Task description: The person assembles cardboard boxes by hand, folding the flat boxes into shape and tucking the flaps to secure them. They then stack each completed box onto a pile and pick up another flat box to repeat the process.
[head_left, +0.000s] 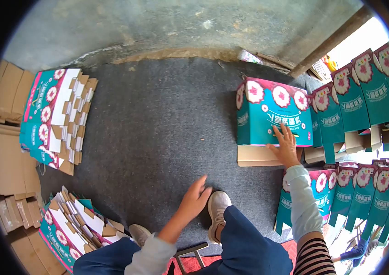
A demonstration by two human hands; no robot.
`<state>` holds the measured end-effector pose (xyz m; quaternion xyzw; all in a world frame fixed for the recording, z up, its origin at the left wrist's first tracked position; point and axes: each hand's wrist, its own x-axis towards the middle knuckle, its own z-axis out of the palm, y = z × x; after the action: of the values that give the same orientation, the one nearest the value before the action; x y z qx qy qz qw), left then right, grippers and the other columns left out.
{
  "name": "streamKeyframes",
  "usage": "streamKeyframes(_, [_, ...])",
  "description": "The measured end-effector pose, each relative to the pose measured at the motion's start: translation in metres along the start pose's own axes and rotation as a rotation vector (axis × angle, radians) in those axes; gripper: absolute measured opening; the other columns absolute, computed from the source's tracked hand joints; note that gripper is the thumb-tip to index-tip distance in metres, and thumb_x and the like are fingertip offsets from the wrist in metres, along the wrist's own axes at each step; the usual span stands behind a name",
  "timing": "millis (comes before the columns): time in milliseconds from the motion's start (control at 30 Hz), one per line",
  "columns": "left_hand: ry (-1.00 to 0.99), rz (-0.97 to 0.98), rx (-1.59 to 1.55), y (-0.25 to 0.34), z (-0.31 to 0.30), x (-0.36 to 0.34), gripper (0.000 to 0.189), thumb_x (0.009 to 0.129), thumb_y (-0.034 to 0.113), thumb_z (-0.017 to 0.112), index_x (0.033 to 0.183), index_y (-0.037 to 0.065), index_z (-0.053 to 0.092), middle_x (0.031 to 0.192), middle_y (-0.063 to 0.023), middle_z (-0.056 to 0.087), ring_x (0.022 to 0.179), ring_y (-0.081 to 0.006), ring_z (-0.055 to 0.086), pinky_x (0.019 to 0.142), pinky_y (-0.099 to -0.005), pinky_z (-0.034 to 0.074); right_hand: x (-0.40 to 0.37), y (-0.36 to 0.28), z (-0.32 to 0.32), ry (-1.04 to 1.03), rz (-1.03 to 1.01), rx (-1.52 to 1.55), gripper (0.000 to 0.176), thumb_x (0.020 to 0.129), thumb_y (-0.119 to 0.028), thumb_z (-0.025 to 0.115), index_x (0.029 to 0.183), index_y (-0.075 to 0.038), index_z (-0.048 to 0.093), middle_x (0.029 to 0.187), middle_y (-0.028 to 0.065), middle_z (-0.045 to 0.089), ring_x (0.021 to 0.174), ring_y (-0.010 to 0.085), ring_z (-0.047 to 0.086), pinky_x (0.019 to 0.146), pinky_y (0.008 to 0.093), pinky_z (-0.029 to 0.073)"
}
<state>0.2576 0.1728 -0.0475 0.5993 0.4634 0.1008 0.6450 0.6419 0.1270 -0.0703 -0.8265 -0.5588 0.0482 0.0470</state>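
Observation:
My right hand [287, 145] lies with its fingers spread on the front panel of a teal and maroon printed carton [267, 121], which has white floral circles and white lettering. A brown cardboard flap [259, 156] juts out from the carton's near side, under my wrist. Over the dark floor, in front of my shoe, my left hand [195, 198] holds nothing; its fingers are stretched out and the thumb stands apart. The carton is at the front of a row of similar teal cartons [352, 98].
Flattened printed cartons [43, 117] are stacked at the left, with a second, tilted stack [73, 227] nearer me. Plain brown cardboard [13, 160] lines the far left. Another row of teal cartons [364, 192] stands lower right. A wooden post [329, 41] leans by the grey wall [167, 27].

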Motion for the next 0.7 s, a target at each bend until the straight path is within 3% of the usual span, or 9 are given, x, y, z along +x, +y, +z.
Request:
streamKeyframes(33, [0.023,-0.029,0.004,-0.013,-0.013,-0.026,0.053,0.092,0.021,0.059,0.139,0.005,0.040,0.131,-0.0226,0.050,0.115,-0.0282,0.055,0.095,-0.0360,0.045,0.005,-0.004,-0.010,-0.085,0.022,-0.049,0.080,0.074,-0.047,0.073,0.141,-0.019,0.040,0.149,0.0151,0.029,0.137,0.0369,0.027,0.106,0.0567,0.025])
streamKeyframes(167, [0.134,-0.095,0.128,-0.025,-0.037,-0.122,0.048,0.092,0.019,0.058,0.135,0.004,0.044,0.124,-0.0189,0.055,0.110,-0.0250,0.057,0.093,-0.0350,0.045,0.041,-0.071,-0.013,0.111,0.084,0.066,0.087,0.073,-0.050,0.073,0.142,-0.013,0.035,0.148,0.0240,0.027,0.134,0.0410,0.029,0.104,0.0569,0.028])
streamKeyframes(267, [0.131,-0.116,0.167,-0.004,-0.047,-0.161,0.047,0.092,0.019,0.059,0.134,0.004,0.045,0.120,-0.0174,0.056,0.107,-0.0248,0.058,0.092,-0.0355,0.045,0.058,-0.108,0.008,0.032,0.083,-0.060,0.086,0.073,-0.042,0.073,0.143,-0.013,0.032,0.147,0.0238,0.028,0.133,0.0427,0.030,0.104,0.0558,0.029])
streamKeyframes(333, [0.149,-0.060,0.199,0.002,-0.052,-0.182,0.047,0.091,0.018,0.060,0.133,0.003,0.046,0.118,-0.0169,0.056,0.105,-0.0253,0.058,0.092,-0.0357,0.044,0.060,-0.088,0.037,0.196,0.028,-0.092,0.086,0.067,-0.025,0.071,0.144,-0.015,0.033,0.147,0.0200,0.031,0.134,0.0417,0.031,0.104,0.0542,0.030])
streamKeyframes(433, [0.294,0.016,0.266,0.000,-0.069,-0.224,0.046,0.089,0.017,0.061,0.131,0.002,0.047,0.119,-0.0178,0.055,0.109,-0.0293,0.056,0.093,-0.0365,0.043,0.068,-0.016,0.081,0.332,-0.144,-0.147,0.088,0.067,-0.019,0.070,0.145,-0.017,0.032,0.147,0.0174,0.033,0.135,0.0392,0.031,0.108,0.0507,0.030])
streamKeyframes(533, [0.488,0.033,0.311,0.027,-0.084,-0.272,0.047,0.089,0.016,0.062,0.130,0.002,0.047,0.121,-0.0196,0.054,0.112,-0.0332,0.054,0.094,-0.0384,0.044,0.077,-0.011,0.073,0.146,0.065,-0.242,0.094,0.074,-0.019,0.072,0.150,-0.021,0.017,0.153,0.0149,0.019,0.134,0.0417,0.030,0.107,0.0500,0.033])
streamKeyframes(600, [0.520,0.060,0.313,0.043,-0.090,-0.292,0.048,0.087,0.015,0.063,0.130,0.001,0.046,0.125,-0.0209,0.052,0.114,-0.0358,0.053,0.095,-0.0390,0.043,0.094,0.016,0.088,0.102,0.010,-0.211,0.095,0.077,-0.018,0.070,0.151,-0.023,0.011,0.155,0.0152,0.011,0.132,0.0447,0.031,0.106,0.0516,0.034])
streamKeyframes(633, [0.543,0.090,0.285,0.049,-0.093,-0.307,0.048,0.087,0.013,0.064,0.129,0.000,0.046,0.128,-0.0204,0.050,0.115,-0.0348,0.053,0.095,-0.0377,0.044,0.091,-0.006,0.066,-0.068,0.139,-0.253,0.091,0.078,-0.017,0.069,0.150,-0.022,0.014,0.153,0.0179,0.016,0.132,0.0441,0.032,0.108,0.0504,0.032])
streamKeyframes(700, [0.660,0.189,0.322,0.066,-0.101,-0.334,0.048,0.085,0.011,0.065,0.128,-0.001,0.048,0.129,-0.0210,0.050,0.115,-0.0344,0.054,0.095,-0.0381,0.045,0.074,-0.052,0.043,0.014,-0.041,-0.154,0.085,0.078,-0.016,0.068,0.149,-0.017,0.021,0.150,0.0196,0.023,0.133,0.0423,0.032,0.108,0.0486,0.032])
